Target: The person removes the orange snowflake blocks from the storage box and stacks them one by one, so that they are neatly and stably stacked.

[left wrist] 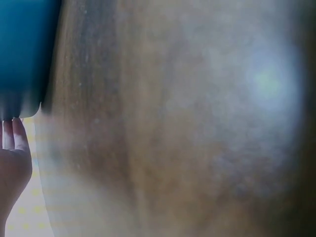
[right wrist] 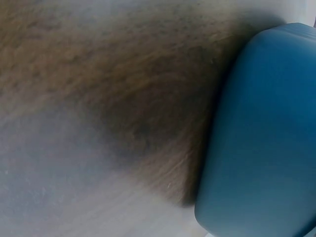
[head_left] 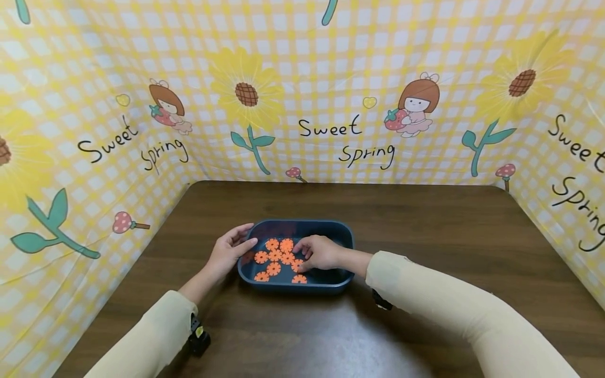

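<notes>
A dark blue rectangular tub (head_left: 296,287) with rounded corners stands on the table. Several thin orange flower-shaped slices (head_left: 273,268) lie spread over its floor, mostly in the left and middle part. My left hand (head_left: 227,252) grips the tub's left rim, thumb over the edge and fingers along the outside wall. In the left wrist view, fingers (left wrist: 19,136) reach the tub wall. My right hand (head_left: 322,253) is inside the tub over the slices, thumb and forefinger apart, the thumb tip right at one orange slice (head_left: 296,264).
The brown wood-grain table (head_left: 402,226) extends around the tub. A yellow checked cloth (head_left: 321,68) with flowers and lettering walls off the back and both sides. Light glares off the table in front of the tub.
</notes>
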`<action>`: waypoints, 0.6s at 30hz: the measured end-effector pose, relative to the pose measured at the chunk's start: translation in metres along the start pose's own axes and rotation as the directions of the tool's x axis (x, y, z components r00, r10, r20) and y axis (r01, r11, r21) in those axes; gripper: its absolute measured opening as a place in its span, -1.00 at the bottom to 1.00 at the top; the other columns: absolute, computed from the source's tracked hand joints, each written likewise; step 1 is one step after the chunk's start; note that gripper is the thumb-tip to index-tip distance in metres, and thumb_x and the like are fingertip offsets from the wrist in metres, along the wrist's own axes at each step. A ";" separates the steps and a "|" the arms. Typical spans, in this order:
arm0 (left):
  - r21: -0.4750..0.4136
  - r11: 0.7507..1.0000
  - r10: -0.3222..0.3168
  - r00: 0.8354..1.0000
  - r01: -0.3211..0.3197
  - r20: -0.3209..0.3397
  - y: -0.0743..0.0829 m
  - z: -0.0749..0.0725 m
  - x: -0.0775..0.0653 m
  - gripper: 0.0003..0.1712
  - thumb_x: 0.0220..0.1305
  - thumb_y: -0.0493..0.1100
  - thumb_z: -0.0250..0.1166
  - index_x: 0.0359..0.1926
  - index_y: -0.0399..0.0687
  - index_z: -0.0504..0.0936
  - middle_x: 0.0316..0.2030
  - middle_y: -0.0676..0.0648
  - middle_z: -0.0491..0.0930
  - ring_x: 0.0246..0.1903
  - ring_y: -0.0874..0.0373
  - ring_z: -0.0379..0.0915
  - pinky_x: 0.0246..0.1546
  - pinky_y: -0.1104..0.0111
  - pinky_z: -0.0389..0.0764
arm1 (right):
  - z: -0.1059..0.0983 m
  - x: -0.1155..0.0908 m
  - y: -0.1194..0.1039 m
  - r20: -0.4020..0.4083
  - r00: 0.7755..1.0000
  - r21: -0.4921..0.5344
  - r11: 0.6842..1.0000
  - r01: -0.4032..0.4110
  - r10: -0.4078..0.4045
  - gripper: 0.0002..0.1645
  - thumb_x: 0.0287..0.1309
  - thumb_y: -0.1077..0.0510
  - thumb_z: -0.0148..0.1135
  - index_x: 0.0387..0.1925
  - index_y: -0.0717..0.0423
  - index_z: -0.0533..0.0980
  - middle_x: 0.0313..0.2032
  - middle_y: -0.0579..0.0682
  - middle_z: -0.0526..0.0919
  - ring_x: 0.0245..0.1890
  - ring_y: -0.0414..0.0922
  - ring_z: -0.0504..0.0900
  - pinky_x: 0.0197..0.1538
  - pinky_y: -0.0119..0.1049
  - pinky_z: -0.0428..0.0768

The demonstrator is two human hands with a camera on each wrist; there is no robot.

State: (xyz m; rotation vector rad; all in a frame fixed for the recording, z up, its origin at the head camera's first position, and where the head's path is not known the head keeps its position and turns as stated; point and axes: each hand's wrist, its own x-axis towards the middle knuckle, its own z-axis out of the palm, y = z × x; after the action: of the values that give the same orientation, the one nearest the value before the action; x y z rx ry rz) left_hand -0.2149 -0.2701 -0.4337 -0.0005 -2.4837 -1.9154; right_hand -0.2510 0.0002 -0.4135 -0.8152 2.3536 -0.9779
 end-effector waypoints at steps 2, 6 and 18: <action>0.000 1.000 0.005 1.000 -0.005 -0.002 0.000 0.001 0.000 -0.42 0.34 -0.09 0.28 0.33 -0.11 0.41 0.15 -0.25 0.45 0.09 0.01 0.40 -0.09 0.47 0.50 | 0.000 0.000 0.000 0.006 1.000 -0.016 1.000 0.004 -0.004 -0.56 0.08 0.17 0.46 0.03 0.08 0.58 -0.12 0.00 0.52 -0.13 -0.10 0.49 0.00 -0.22 0.47; -0.007 1.000 0.008 1.000 -0.008 0.002 -0.001 0.001 0.000 -0.43 0.36 -0.12 0.27 0.34 -0.12 0.40 0.17 -0.26 0.44 0.11 0.00 0.39 -0.09 0.49 0.49 | 0.000 0.000 0.000 0.017 1.000 -0.051 0.999 0.013 -0.012 -0.57 0.07 0.17 0.46 0.02 0.06 0.59 -0.10 0.00 0.50 -0.12 -0.12 0.47 0.00 -0.22 0.46; -0.015 1.000 -0.008 0.999 0.008 0.037 0.023 0.001 -0.010 -0.41 0.35 -0.17 0.27 0.33 -0.25 0.37 0.21 -0.35 0.40 0.17 -0.10 0.32 -0.10 0.52 0.48 | 0.001 0.002 0.000 0.002 1.000 -0.096 0.995 -0.010 0.010 -0.63 0.04 0.18 0.48 -0.08 0.03 0.60 -0.15 -0.06 0.51 -0.14 -0.14 0.48 0.00 -0.23 0.47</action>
State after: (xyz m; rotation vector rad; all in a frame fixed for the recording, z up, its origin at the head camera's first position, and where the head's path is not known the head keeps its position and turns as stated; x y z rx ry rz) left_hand -0.2047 -0.2628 -0.4118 -0.0268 -2.4965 -1.9547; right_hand -0.2517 -0.0020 -0.4149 -0.8392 2.4164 -0.8648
